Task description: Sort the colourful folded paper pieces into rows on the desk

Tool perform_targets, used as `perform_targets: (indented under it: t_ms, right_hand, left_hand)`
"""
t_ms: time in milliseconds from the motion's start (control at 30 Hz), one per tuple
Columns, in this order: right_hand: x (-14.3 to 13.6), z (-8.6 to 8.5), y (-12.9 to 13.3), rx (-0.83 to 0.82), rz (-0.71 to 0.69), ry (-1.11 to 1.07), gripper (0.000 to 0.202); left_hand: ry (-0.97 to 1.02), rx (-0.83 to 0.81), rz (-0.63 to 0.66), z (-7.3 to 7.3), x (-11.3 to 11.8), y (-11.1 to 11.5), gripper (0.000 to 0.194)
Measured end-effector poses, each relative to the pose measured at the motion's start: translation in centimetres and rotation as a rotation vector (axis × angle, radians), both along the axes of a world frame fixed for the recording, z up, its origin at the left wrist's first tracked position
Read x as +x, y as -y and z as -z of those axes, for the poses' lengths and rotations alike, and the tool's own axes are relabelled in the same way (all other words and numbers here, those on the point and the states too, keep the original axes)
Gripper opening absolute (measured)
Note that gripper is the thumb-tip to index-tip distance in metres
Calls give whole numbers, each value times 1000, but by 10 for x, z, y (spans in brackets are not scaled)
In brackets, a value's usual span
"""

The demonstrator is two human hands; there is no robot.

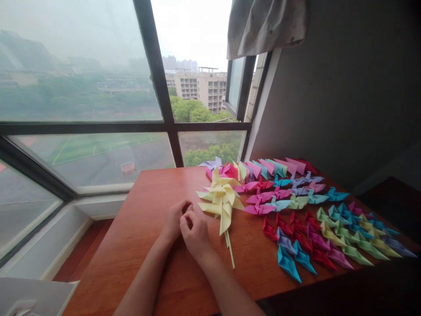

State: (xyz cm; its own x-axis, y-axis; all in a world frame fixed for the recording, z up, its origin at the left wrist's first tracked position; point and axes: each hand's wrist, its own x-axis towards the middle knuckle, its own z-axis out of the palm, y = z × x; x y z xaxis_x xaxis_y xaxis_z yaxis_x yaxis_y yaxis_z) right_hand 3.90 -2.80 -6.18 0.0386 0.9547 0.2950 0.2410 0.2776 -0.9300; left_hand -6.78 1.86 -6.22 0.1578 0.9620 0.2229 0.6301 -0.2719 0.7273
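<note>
Head view: the left hand and right hand meet above the near part of the reddish-brown bench, fingers curled inward and touching across the two hands; whether anything small is clamped between them, or how tightly each closes, I cannot tell. Just beside the right hand, on its far right side, lie overlapping pale yellow paper pinwheels, their thin sticks pointing back toward the person. Farther right are rows of pink, blue, red and green folded birds, with many boat-like folded papers nearer the right edge. Behind the pinwheels runs a row of pointed paper shapes, below the window
</note>
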Motion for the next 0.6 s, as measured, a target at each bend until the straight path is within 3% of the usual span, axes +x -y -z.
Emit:
perform_targets:
  t_ms: [600]
  right_hand:
    - [0, 1, 0, -25, -4, 12, 18]
  left_hand:
    - [17, 10, 9, 2, 0, 0, 27]
